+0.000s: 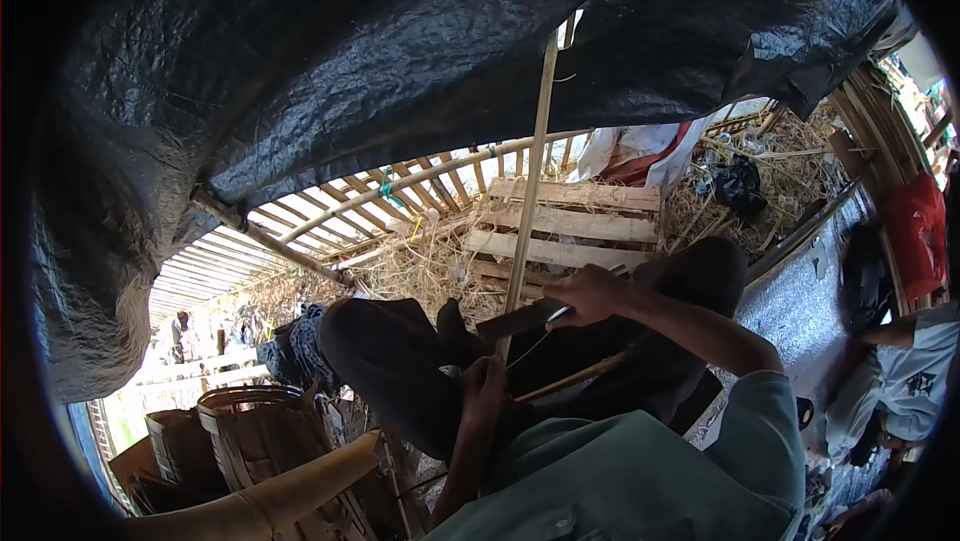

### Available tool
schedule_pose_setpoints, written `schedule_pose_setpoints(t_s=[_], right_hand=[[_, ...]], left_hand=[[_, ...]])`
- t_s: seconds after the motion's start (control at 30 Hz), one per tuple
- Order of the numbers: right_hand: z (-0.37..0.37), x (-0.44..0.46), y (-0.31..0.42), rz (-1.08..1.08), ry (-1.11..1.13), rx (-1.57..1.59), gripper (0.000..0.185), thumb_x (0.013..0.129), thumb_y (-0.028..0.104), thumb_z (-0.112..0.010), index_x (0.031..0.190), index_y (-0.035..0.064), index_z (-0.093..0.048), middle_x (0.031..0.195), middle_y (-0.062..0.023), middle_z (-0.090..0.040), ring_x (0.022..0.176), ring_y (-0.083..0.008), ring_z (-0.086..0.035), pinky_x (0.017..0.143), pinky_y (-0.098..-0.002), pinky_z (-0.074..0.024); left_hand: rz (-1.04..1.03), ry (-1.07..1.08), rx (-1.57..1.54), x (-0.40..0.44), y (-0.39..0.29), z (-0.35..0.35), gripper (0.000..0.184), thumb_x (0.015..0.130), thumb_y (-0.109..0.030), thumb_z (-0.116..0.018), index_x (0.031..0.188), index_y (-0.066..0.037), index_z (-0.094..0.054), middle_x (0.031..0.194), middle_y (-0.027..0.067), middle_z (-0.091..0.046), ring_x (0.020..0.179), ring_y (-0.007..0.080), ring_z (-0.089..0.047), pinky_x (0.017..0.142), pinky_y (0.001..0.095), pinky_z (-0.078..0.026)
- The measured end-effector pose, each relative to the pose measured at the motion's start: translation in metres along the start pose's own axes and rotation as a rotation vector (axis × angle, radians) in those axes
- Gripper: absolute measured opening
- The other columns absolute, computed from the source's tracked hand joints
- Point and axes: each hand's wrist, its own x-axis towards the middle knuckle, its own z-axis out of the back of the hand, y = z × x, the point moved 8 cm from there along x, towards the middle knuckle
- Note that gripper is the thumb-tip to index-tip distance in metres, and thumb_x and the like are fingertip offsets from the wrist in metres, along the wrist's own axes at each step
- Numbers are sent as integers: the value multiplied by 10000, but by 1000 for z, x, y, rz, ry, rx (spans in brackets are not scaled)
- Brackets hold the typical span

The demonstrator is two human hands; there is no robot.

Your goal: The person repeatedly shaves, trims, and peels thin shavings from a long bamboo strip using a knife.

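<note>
A long, pale bamboo strip rises steeply from my lap toward the black sheet overhead. Near its lower end my left hand is closed around it. My right hand grips a knife, whose broad dark blade lies across the strip just above my left hand. A thin curled sliver hangs beside the blade. Another narrow bamboo piece rests across my lap between my bent legs.
Black plastic sheeting hangs low overhead. Wooden slats lie ahead amid straw and shavings. At lower left stand bamboo baskets and a thick bamboo pole. Another person sits at right, near a red bag.
</note>
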Motion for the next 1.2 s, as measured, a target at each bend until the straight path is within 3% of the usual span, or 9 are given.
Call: schedule_pose_setpoints(t_s=[0.07, 0.1, 0.4, 0.57, 0.7, 0.9, 1.0, 1.13, 1.2], right_hand=[[-18, -2, -3, -42, 41, 76, 457, 803, 511, -615, 872, 72, -509, 676, -119, -591, 628, -347, -615, 547, -438, -487], [-20, -2, -3, -74, 67, 192, 528, 829, 572, -543, 952, 59, -545, 678, -161, -609, 688, -392, -623, 599, -486, -485], [-2, -2, 1, 28, -48, -82, 543, 800, 599, -552, 904, 66, -538, 631, -122, -586, 600, -337, -619, 517, -436, -489], [8, -4, -5, 110, -127, -256, 537, 812, 589, -546, 949, 70, -556, 597, -99, -582, 531, -291, -624, 451, -405, -492], [70, 10, -95, -536, -261, -178, 526, 866, 552, -489, 965, 40, -555, 634, -141, -631, 600, -322, -656, 567, -442, -531], [69, 16, -69, -335, -41, -198, 556, 856, 571, -489, 1030, 44, -526, 675, -132, -629, 645, -335, -653, 558, -443, -520], [36, 9, -31, 67, 94, -307, 552, 840, 577, -509, 1035, 60, -522, 642, -118, -609, 631, -338, -642, 548, -446, -510], [37, 11, -50, -12, 128, -262, 505, 840, 540, -536, 1001, 61, -527, 650, -139, -612, 637, -348, -646, 556, -458, -515], [80, 17, -122, -515, -255, -210, 506, 857, 525, -523, 988, 36, -543, 677, -176, -629, 648, -373, -648, 571, -479, -522]], left_hand=[[42, 30, -59, 0, 7, -3, 313, 966, -333, -471, 756, -107, -526, 574, -74, -431, 471, 12, -407, 394, 188, -283], [64, 46, -85, 1, 3, -6, 314, 970, -332, -462, 753, -112, -522, 575, -77, -427, 471, 10, -403, 394, 186, -276], [183, 43, -97, -5, -12, -11, 371, 982, -338, -428, 716, -99, -526, 535, -59, -412, 450, 31, -404, 381, 206, -267], [-8, 34, 82, 14, 18, -1, 424, 984, -383, -392, 691, -95, -496, 538, -49, -421, 452, 42, -412, 382, 216, -280], [-175, -19, 344, 16, 4, -4, 454, 976, -419, -383, 669, -94, -465, 530, -43, -408, 423, 50, -398, 373, 227, -291], [39, 63, 89, 4, -8, -10, 495, 960, -487, -390, 656, -99, -447, 518, -41, -391, 393, 48, -371, 345, 229, -273], [20, 63, 156, 4, -13, -13, 505, 957, -501, -386, 654, -100, -438, 521, -43, -379, 396, 43, -357, 349, 223, -258], [-18, 50, 168, 8, -5, -8, 502, 965, -489, -374, 649, -103, -423, 527, -48, -366, 402, 33, -340, 355, 218, -241], [-104, -34, 309, 12, 3, -6, 500, 967, -489, -368, 646, -109, -416, 532, -50, -366, 410, 27, -341, 356, 215, -234]])
